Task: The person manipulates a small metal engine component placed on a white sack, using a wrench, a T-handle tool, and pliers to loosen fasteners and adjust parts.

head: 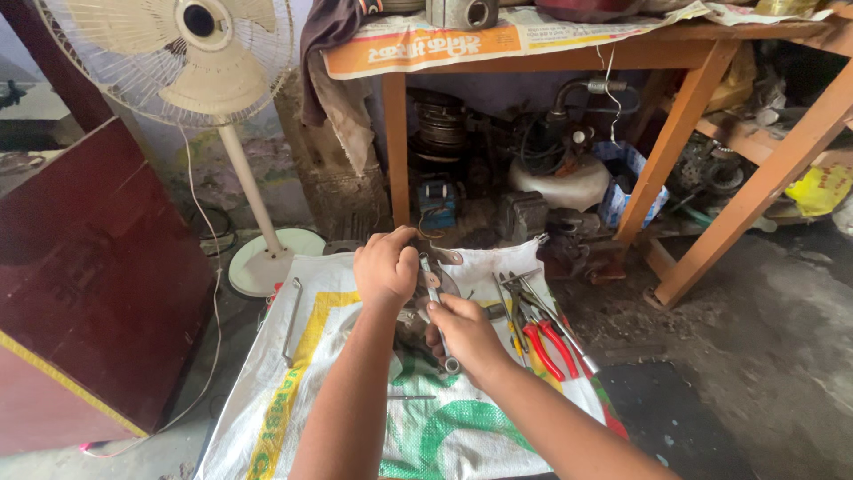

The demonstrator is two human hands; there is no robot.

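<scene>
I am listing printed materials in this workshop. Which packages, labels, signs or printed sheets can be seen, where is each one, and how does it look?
Woven sack: flat on the floor under both hands, white with yellow and green print.
Newspaper: draped over the wooden table edge, top middle, white with an orange band.
Yellow bag: on the lower shelf at far right, crumpled, with dark print.
Blue and white carton: under the table beside a leg.

The left hand [385,265] gripped the top of a dark metal engine part [418,316] on a white woven sack [293,391]; the right hand [462,333] held a spanner [435,302] against it; red-handled pliers [544,342] lay just right; a pedestal fan [191,53] stood behind, beside an orange wooden table [675,124].
</scene>
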